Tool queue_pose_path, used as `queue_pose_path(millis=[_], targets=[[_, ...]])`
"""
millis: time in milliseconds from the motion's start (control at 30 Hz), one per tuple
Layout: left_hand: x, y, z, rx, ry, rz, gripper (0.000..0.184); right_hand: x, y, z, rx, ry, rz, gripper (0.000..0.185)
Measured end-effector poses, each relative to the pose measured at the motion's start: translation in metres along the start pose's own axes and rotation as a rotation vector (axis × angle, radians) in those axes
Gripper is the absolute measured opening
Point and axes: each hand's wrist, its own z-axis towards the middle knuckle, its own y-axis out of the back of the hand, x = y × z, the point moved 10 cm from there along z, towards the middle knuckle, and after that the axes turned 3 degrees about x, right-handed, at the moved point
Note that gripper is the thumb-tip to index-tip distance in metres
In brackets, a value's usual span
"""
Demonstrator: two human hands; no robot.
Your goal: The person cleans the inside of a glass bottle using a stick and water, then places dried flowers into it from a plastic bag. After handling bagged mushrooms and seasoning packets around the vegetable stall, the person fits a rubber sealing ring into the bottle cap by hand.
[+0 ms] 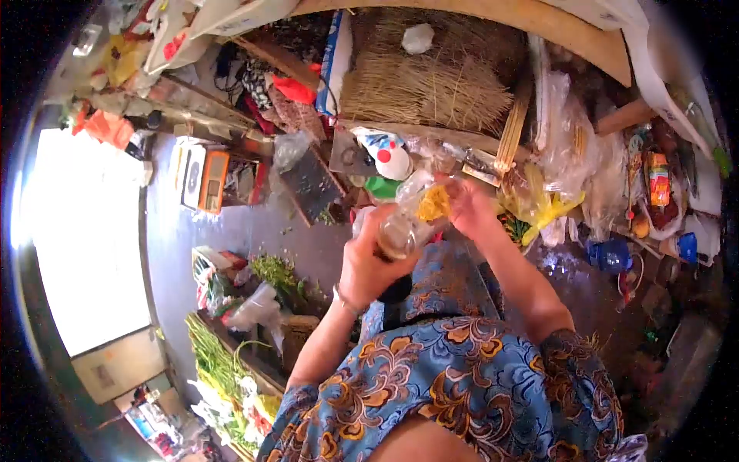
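My left hand [367, 266] is wrapped round a clear, rounded container [398, 235], which looks like a jar or glass and is held tilted in front of my body. Close to its upper right, my right hand [471, 209] has its fingers closed at a yellow item [433, 202] that seems to lie in clear plastic. The right fingers are blurred. A white cap-like object with red dots [392, 162] and a green item [381, 187] lie just beyond my hands.
Bundled dry stalks [431, 77] lie at the top. Plastic bags [566, 138] hang at the right, near a yellow bag [550, 212] and a blue container [610, 255]. An orange radio-like box [214, 181] and green plants [277, 277] are at the left.
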Motion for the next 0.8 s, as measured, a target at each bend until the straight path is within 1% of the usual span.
queue_pose_path(millis=[33,67,133,167,233,267,300,333,367,400,467,500,533,600,667,733,767,800], targets=[[-0.014,0.004,-0.003,-0.031,-0.105,0.079,0.067,-0.002,-0.007,-0.007,-0.021,0.044,0.065,0.031],[-0.008,0.0,-0.006,0.01,0.008,0.115,0.066,-0.012,0.012,-0.01,-0.053,0.023,0.077,0.031],[-0.003,-0.006,0.003,0.027,-0.007,0.105,0.067,-0.014,0.017,0.013,0.135,0.024,0.095,0.033],[-0.007,-0.003,0.002,0.023,-0.017,0.11,0.067,-0.003,-0.006,-0.009,0.019,0.071,-0.014,0.033],[-0.007,0.007,-0.002,-0.025,0.019,0.016,0.065,0.007,-0.005,0.0,0.04,0.082,0.014,0.033],[-0.001,0.005,-0.007,-0.012,0.039,0.011,0.065,0.001,-0.001,-0.009,0.031,0.062,0.048,0.033],[0.006,0.005,-0.009,-0.02,0.052,-0.018,0.067,0.005,-0.002,-0.015,-0.009,0.056,-0.003,0.031],[0.009,0.007,-0.005,-0.039,0.042,-0.042,0.069,0.005,-0.001,-0.019,-0.003,0.061,-0.008,0.031],[0.007,0.006,-0.009,0.006,0.119,-0.014,0.07,0.008,-0.01,-0.024,0.109,0.077,-0.059,0.031],[-0.012,0.009,-0.009,-0.038,-0.112,0.04,0.07,0.008,-0.018,-0.028,0.212,0.088,-0.107,0.031],[0.009,0.004,-0.008,0.038,0.16,-0.068,0.069,0.004,-0.026,-0.04,0.32,0.148,-0.187,0.036],[0.024,0.002,-0.006,0.038,0.193,-0.104,0.069,-0.003,-0.014,-0.04,0.177,0.059,-0.122,0.036],[0.025,0.004,-0.001,0.028,0.166,-0.099,0.069,-0.002,-0.004,-0.036,0.044,-0.011,-0.061,0.036],[0.008,0.007,-0.004,-0.001,-0.036,-0.043,0.067,0.003,-0.003,-0.032,0.075,0.007,-0.086,0.035],[0.016,0.006,-0.011,0.004,-0.006,-0.097,0.069,-0.009,0.016,-0.035,0.084,-0.02,-0.105,0.035],[0.026,0.006,-0.011,0.002,-0.019,-0.147,0.07,-0.004,0.038,-0.024,0.029,0.016,-0.164,0.026],[0.028,0.006,-0.012,0.031,0.025,-0.171,0.072,0.002,0.029,-0.032,-0.068,0.03,-0.188,0.021],[0.032,0.007,-0.014,0.03,0.025,-0.175,0.072,0.006,0.024,-0.037,-0.069,0.03,-0.193,0.021]])
